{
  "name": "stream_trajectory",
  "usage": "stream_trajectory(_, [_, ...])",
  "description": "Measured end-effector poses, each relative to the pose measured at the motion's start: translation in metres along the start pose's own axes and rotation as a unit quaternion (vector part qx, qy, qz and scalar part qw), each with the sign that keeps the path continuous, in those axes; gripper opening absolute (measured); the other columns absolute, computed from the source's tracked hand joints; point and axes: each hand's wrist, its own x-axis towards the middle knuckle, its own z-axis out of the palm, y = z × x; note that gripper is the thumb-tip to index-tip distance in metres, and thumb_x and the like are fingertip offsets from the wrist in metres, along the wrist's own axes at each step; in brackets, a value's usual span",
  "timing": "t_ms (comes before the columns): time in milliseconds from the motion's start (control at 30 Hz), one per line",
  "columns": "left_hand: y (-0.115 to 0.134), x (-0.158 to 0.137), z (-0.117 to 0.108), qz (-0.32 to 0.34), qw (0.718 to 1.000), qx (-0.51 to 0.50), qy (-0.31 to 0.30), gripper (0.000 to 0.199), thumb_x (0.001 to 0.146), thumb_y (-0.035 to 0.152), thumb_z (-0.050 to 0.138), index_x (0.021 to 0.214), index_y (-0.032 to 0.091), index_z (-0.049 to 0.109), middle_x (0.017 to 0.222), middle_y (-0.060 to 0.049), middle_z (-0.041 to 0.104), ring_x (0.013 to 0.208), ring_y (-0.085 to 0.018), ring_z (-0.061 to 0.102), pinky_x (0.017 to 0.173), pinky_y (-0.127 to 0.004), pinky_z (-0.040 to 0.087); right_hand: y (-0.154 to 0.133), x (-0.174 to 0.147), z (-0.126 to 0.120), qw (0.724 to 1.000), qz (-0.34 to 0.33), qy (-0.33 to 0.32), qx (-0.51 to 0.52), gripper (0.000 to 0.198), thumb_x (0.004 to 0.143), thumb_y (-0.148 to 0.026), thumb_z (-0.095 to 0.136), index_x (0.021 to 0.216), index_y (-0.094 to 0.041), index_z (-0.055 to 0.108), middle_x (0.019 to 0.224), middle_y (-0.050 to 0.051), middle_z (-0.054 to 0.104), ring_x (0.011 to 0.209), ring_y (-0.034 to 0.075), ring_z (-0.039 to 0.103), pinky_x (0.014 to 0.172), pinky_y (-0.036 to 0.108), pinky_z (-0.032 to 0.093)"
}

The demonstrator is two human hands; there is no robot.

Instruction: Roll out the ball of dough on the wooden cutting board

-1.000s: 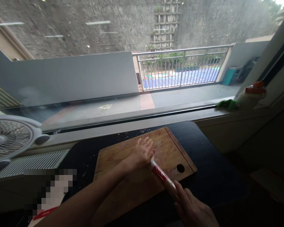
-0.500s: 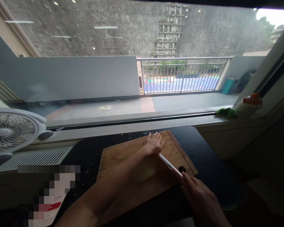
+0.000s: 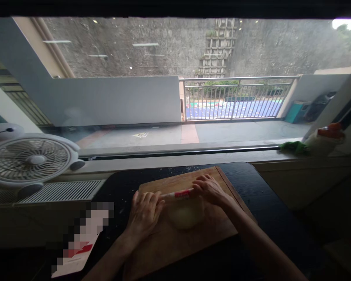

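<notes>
A flat, pale round of dough (image 3: 185, 215) lies on the wooden board (image 3: 178, 248). Across its far edge rests a rolling pin (image 3: 183, 193) with a red label around its middle. My left hand (image 3: 146, 207) covers the pin's left end, its fingers bent over it. At the other end, my right hand (image 3: 209, 189) is closed around the pin. Both ends of the pin are hidden beneath my hands.
The board sits on a black table (image 3: 242, 175) with white specks near its back. A white fan (image 3: 35, 159) stands left of it. On the window sill are a green cloth (image 3: 294, 146) and an orange-topped bottle (image 3: 324, 140). A pixelated card (image 3: 76, 257) lies lower left.
My left hand has moved from the board's far part to the pin's left end. My right hand has moved forward, and the pin has turned crosswise. The dough now shows. The view has shifted.
</notes>
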Motion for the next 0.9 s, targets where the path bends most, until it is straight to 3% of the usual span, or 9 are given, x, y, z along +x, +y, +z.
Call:
stream_trajectory(100, [-0.001, -0.001, 0.000, -0.002, 1.000, 0.014, -0.002, 0.033, 0.091, 0.038, 0.039, 0.114, 0.020, 0.056, 0.095, -0.006, 0.062, 0.093, -0.024, 0.055, 0.102, -0.057, 0.022, 0.004, 0.024, 0.010, 0.998, 0.058, -0.007, -0.020, 0.034, 0.096, -0.032, 0.029, 0.099, -0.021, 0.061, 0.112, 0.006, 0.058, 0.108, 0.019, 0.047, 0.093, 0.035, 0.035])
stream_trajectory(300, [0.006, -0.019, -0.009, 0.019, 1.000, 0.017, 0.010, 0.042, 0.090, 0.032, 0.043, 0.129, 0.019, 0.046, 0.098, -0.006, 0.061, 0.091, -0.022, 0.054, 0.104, -0.056, 0.020, 0.002, 0.010, 0.019, 0.998, 0.055, 0.000, -0.037, 0.039, 0.096, -0.032, 0.023, 0.112, -0.022, 0.057, 0.129, 0.005, 0.049, 0.128, 0.018, 0.031, 0.104, 0.034, 0.023])
stream_trajectory(433, [0.002, -0.011, -0.010, 0.006, 1.000, 0.021, -0.002, 0.040, 0.091, 0.033, 0.042, 0.127, 0.017, 0.049, 0.096, -0.007, 0.061, 0.091, -0.023, 0.055, 0.105, -0.057, 0.018, 0.000, 0.049, 0.024, 0.992, 0.113, -0.036, -0.051, 0.041, 0.095, -0.037, 0.026, 0.123, -0.022, 0.051, 0.132, 0.006, 0.047, 0.130, 0.020, 0.029, 0.106, 0.038, 0.021])
stream_trajectory(533, [0.000, -0.006, -0.013, -0.011, 1.000, 0.024, -0.009, 0.038, 0.091, 0.033, 0.041, 0.123, 0.016, 0.053, 0.094, -0.007, 0.062, 0.090, -0.022, 0.055, 0.105, -0.058, 0.018, -0.006, 0.073, 0.027, 0.990, 0.118, -0.057, -0.046, 0.044, 0.094, -0.043, 0.031, 0.128, -0.021, 0.047, 0.134, 0.007, 0.046, 0.129, 0.021, 0.031, 0.104, 0.038, 0.024])
stream_trajectory(600, [0.002, -0.011, -0.018, -0.013, 1.000, 0.022, -0.008, 0.038, 0.091, 0.032, 0.041, 0.124, 0.017, 0.052, 0.094, -0.006, 0.062, 0.089, -0.022, 0.056, 0.104, -0.058, 0.018, -0.009, 0.065, 0.026, 0.993, 0.092, -0.063, -0.039, 0.041, 0.094, -0.043, 0.029, 0.123, -0.023, 0.051, 0.132, 0.006, 0.048, 0.128, 0.020, 0.032, 0.103, 0.037, 0.026])
stream_trajectory(733, [0.008, -0.029, -0.024, 0.009, 1.000, 0.002, 0.004, 0.041, 0.090, 0.027, 0.042, 0.130, 0.022, 0.046, 0.100, -0.005, 0.061, 0.090, -0.021, 0.056, 0.105, -0.058, 0.017, -0.011, 0.018, 0.024, 0.997, 0.027, -0.063, -0.025, 0.043, 0.096, -0.040, 0.021, 0.114, -0.025, 0.056, 0.131, 0.004, 0.050, 0.129, 0.018, 0.032, 0.105, 0.036, 0.026])
stream_trajectory(800, [0.008, -0.031, -0.021, 0.012, 1.000, -0.002, 0.008, 0.042, 0.090, 0.026, 0.042, 0.132, 0.023, 0.044, 0.100, -0.005, 0.061, 0.091, -0.021, 0.056, 0.105, -0.058, 0.017, -0.011, 0.008, 0.025, 0.997, 0.043, -0.048, -0.034, 0.045, 0.096, -0.042, 0.020, 0.122, -0.023, 0.051, 0.137, 0.006, 0.043, 0.133, 0.019, 0.026, 0.107, 0.038, 0.023])
stream_trajectory(900, [0.001, -0.017, -0.010, 0.001, 1.000, 0.005, 0.007, 0.041, 0.091, 0.029, 0.040, 0.131, 0.021, 0.046, 0.098, -0.006, 0.061, 0.090, -0.021, 0.055, 0.105, -0.056, 0.019, -0.012, 0.033, 0.028, 0.993, 0.095, -0.051, -0.054, 0.048, 0.095, -0.044, 0.021, 0.127, -0.020, 0.047, 0.141, 0.008, 0.038, 0.136, 0.022, 0.019, 0.107, 0.041, 0.020])
